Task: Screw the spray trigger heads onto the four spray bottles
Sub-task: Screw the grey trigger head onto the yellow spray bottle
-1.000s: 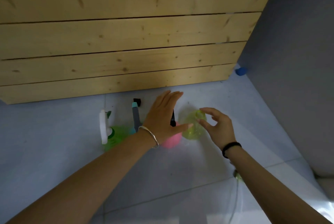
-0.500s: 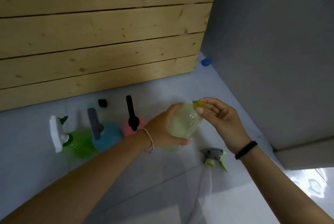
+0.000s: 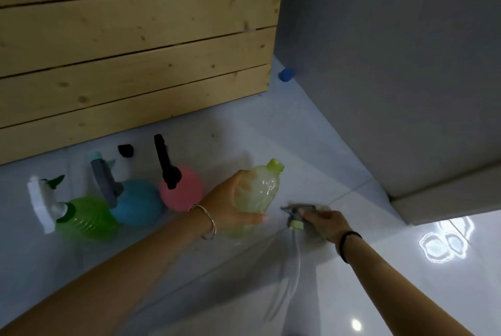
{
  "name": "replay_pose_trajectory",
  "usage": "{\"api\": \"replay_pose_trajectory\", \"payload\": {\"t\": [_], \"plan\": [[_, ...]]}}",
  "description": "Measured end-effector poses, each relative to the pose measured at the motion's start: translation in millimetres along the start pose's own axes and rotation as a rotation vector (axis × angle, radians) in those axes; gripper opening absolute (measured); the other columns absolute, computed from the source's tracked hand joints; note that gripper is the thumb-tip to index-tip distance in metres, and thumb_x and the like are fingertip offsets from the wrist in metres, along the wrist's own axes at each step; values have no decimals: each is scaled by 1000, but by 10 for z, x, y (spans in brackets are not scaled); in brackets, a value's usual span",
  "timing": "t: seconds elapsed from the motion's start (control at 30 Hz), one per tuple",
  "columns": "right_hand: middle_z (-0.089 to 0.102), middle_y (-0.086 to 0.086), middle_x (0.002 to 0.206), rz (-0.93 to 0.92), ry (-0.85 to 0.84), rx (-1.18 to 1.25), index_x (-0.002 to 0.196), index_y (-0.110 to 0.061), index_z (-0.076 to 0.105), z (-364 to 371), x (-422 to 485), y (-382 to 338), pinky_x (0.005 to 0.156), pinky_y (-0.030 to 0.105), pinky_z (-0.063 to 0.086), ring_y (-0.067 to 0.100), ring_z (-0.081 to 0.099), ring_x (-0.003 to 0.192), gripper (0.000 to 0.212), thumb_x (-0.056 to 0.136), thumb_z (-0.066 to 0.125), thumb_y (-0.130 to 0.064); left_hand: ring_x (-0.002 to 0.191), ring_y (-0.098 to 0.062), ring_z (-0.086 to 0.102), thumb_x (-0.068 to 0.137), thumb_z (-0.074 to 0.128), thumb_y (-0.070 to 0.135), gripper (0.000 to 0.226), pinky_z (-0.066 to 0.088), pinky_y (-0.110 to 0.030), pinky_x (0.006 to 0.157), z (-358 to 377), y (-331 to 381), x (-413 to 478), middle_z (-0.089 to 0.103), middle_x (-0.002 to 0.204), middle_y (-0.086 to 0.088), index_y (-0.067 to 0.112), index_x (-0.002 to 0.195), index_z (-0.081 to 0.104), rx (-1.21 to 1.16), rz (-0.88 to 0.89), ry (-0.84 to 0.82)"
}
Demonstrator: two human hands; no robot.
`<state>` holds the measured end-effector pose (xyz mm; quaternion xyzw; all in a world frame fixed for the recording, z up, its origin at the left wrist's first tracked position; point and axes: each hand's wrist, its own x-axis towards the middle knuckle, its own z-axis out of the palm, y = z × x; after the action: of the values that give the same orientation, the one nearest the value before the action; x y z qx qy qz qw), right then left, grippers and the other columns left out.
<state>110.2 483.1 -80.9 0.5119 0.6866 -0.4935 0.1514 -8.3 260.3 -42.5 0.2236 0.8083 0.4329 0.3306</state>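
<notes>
My left hand (image 3: pixel 230 208) grips a clear yellow-green bottle (image 3: pixel 259 190), tilted, its open threaded neck pointing up and right. My right hand (image 3: pixel 325 223) lies on the floor over a grey spray trigger head (image 3: pixel 294 212) with a pale green collar, fingers curled round its body; a clear dip tube (image 3: pixel 287 278) trails from it toward me. Three bottles stand in a row to the left with heads on: a green one (image 3: pixel 86 217) with a white head, a blue one (image 3: pixel 138 201) with a grey head, a pink one (image 3: pixel 183 192) with a black head.
A wooden plank wall (image 3: pixel 135 51) rises behind the bottles. A grey cabinet side (image 3: pixel 393 64) stands to the right. A small black cap (image 3: pixel 125 150) lies by the planks and a blue object (image 3: pixel 286 75) sits in the far corner. The floor is glossy white tile (image 3: pixel 379 268).
My left hand closed round the yellow-green bottle and lifted it. My right hand left the bottle neck and dropped to the trigger head on the floor. The view swung right.
</notes>
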Motion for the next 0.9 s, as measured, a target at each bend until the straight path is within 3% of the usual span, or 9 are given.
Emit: {"api": "replay_pose_trajectory", "payload": {"t": [0.17,0.23,0.3,0.47,0.57,0.67,0.77,0.83,0.9], "plan": [[60,19,123,40,107,-63,123,3,50,221,121,-24,90,34,49,31,59,110,82,60,85,-36,110,-6,57,56,88,40,80,48,-31,95,7,-31,-6,59,117,14,41,121,42,-6,-3,4],[63,18,118,63,99,-54,116,2,56,268,130,-36,82,32,49,29,61,100,72,62,84,-35,110,-5,57,55,88,41,80,49,-32,95,-10,-60,-12,58,117,16,40,121,42,-12,-10,1],[64,18,115,93,52,-28,114,1,58,288,140,-34,84,32,50,30,61,102,69,61,85,-34,109,-5,57,54,87,45,81,49,-32,94,-25,-72,-25,58,116,17,41,121,42,-11,-20,9],[65,12,102,78,-141,216,114,-3,61,232,-1,-135,78,32,52,21,61,86,54,68,82,-24,107,-6,58,52,87,46,82,50,-31,93,-100,39,-75,57,114,17,41,119,41,0,-6,15],[67,12,102,-61,-175,295,114,-5,64,78,-189,-398,84,31,52,24,64,92,47,72,79,-22,109,-14,57,47,84,47,89,49,-35,95,-216,248,-151,55,116,9,40,122,36,-26,19,45],[68,11,106,-270,-149,326,114,-5,65,-231,-543,-816,77,25,52,22,64,96,43,75,77,-18,112,-14,55,45,77,52,89,47,-41,98,-437,595,-358,54,121,5,44,122,34,-25,61,65],[69,10,107,-442,-141,334,114,-6,65,-618,-1034,-1287,82,27,51,21,64,99,39,78,74,-18,114,-19,55,46,77,50,92,46,-47,99,-737,982,-614,56,122,0,32,127,39,-23,131,107],[69,11,107,-546,-119,343,112,-6,66,-864,-1480,-1558,87,29,51,22,65,100,38,78,74,-19,111,-19,56,44,77,50,93,49,-42,96,-932,1250,-872,57,119,0,29,127,40,6,176,178],[71,6,98,-630,-117,347,110,-9,66,-993,-1769,-1780,81,23,54,16,67,91,36,77,74,-19,104,-9,58,47,82,44,84,51,-24,85,-1032,1372,-956,58,112,10,41,120,40,-12,176,213]]}}
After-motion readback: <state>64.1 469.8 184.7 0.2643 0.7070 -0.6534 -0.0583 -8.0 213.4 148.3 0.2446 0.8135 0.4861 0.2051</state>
